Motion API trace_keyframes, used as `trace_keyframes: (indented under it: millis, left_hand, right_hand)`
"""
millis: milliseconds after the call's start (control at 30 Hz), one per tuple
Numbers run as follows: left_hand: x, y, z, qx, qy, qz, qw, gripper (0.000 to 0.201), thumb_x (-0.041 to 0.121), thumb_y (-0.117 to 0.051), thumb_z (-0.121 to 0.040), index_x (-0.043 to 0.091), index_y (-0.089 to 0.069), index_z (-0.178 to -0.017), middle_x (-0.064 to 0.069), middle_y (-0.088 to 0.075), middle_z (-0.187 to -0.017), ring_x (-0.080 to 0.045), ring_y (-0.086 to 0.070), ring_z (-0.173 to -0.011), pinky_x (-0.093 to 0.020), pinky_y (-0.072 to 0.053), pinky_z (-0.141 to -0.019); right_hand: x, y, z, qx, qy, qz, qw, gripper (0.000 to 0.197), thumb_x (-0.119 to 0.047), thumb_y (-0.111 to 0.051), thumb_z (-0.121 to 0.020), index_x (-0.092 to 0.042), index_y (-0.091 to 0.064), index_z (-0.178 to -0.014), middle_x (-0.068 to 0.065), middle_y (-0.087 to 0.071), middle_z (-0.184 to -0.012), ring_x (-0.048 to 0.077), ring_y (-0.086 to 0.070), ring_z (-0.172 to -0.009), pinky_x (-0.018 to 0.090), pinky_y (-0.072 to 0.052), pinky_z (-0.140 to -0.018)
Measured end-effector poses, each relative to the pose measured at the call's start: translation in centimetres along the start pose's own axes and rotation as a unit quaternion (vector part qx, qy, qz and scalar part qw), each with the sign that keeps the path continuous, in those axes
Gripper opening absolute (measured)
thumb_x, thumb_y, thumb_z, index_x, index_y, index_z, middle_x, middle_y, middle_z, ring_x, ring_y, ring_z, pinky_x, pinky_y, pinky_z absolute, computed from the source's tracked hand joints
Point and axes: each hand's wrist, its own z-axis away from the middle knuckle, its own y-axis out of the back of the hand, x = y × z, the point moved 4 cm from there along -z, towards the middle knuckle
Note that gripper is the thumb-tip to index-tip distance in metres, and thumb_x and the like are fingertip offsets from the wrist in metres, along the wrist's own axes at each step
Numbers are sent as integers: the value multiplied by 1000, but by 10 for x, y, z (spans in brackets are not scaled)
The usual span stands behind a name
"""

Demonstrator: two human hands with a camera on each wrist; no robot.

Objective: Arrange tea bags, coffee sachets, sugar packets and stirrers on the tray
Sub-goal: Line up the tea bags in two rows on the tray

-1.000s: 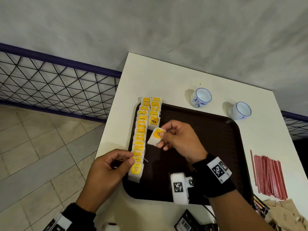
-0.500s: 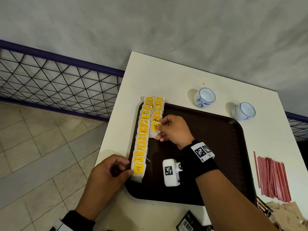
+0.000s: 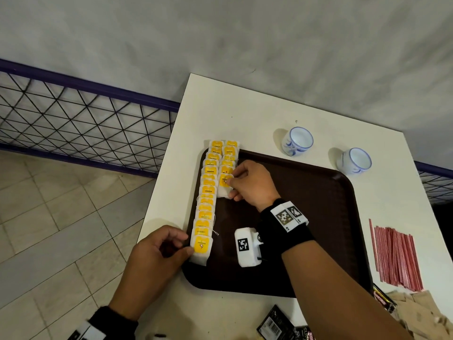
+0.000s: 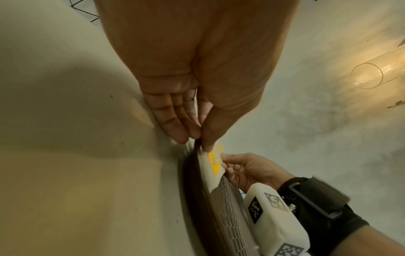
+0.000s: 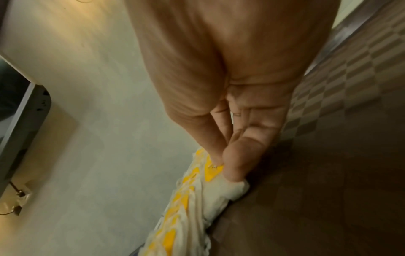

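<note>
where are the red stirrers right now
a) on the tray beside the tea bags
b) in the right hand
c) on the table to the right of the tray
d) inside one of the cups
c: the red stirrers lie in a bunch on the white table, off the right edge of the tray.

White table [image 3: 245, 114] under tray [image 3: 318, 217], cups [image 3: 297, 141]

Left hand [image 4: 197, 97] extends downward, thumb and fingertips [image 4: 175, 133] meeting at the dark tray [image 4: 192, 190] rim, thumb on a yellow-labelled tea bag [image 4: 213, 162]; right hand [image 4: 247, 170] touches the same tea bag; white table [image 4: 87, 190] lies beneath.
</note>
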Motion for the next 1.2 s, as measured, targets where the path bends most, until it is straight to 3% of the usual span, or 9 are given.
trace_keyframes:
  millis: [167, 267, 367, 467, 633, 767, 900, 1067, 1200]
  left_hand:
    - [0, 4, 9, 1, -7, 8, 1000, 17, 16, -79, -83, 31, -71, -86, 20, -71, -81, 2, -66, -80, -19, -51, -73]
    - [-1, 8, 23, -11, -29, -18, 999, 17, 18, -77, -85, 34, -70, -86, 23, -70, -87, 1, -65, -82, -16, -48, -72]
    - [6, 6, 44, -46, -65, -43, 996, 16, 17, -78, -84, 31, -72, -89, 20, -70, -90, -3, -66, -83, -5, -46, -67]
    - [10, -6, 71, -126, -85, -35, 988, 18, 19, -81, -82, 32, -73, -91, 13, -71, -87, -10, -66, -78, -9, -48, -66]
    - [4, -41, 109, -286, -106, -159, 939, 41, 59, -78, -74, 42, -63, -109, 20, -61, -105, -6, -64, -80, -23, -55, -69]
    - [5, -65, 127, -307, -156, -294, 892, 78, 82, -61, -58, 40, -52, -124, 21, -45, -121, -5, -62, -85, -31, -57, -71]
    - [10, -83, 136, -279, -221, -394, 848, 49, 70, -59, -70, 34, -62, -103, 12, -50, -106, -14, -63, -81, -34, -54, -56]
    - [7, -72, 127, -285, -171, -278, 901, 15, 43, -70, -82, 30, -72, -88, 10, -65, -89, -15, -66, -79, -35, -54, -68]
    - [22, -47, 108, -236, -74, -107, 963, 17, 43, -77, -74, 27, -77, -80, 9, -73, -82, -10, -68, -76, -29, -55, -69]
  right_hand:
    - [-3, 24, 47, 18, 21, 2, 1000, 14, -14, -73, -87, -14, -60, -92, 8, -65, -76, 18, -68, -54, 26, -46, -42]
    - [12, 36, 101, -19, 36, 23, 999, 10, -13, -73, -88, -12, -64, -91, 10, -65, -73, 20, -68, -56, 23, -44, -41]
    - [40, 39, 154, -76, 26, 49, 996, 10, -15, -75, -87, -15, -67, -92, 9, -69, -79, 24, -70, -63, 20, -47, -50]
    - [75, 34, 196, -125, 15, 74, 989, 13, -21, -79, -84, -25, -69, -92, 0, -71, -82, 16, -68, -68, 32, -55, -67]
    - [107, 29, 240, -127, -2, 99, 987, 13, -23, -78, -84, -27, -69, -92, -6, -71, -82, 3, -63, -66, 23, -52, -67]
    - [115, 20, 255, -139, 3, 111, 984, 15, -21, -78, -83, -26, -69, -94, -6, -70, -83, 4, -64, -70, 19, -51, -69]
    - [119, 19, 257, -128, 8, 109, 986, 15, -21, -77, -84, -27, -69, -95, -9, -68, -83, 2, -63, -68, 13, -48, -65]
    - [113, 24, 251, -105, 29, 94, 990, 12, -23, -76, -84, -27, -69, -93, -9, -69, -82, 6, -63, -67, 21, -51, -67]
    - [94, 20, 243, -115, 77, 34, 990, 15, -20, -79, -83, -26, -69, -92, -7, -69, -85, 9, -64, -67, 21, -51, -66]
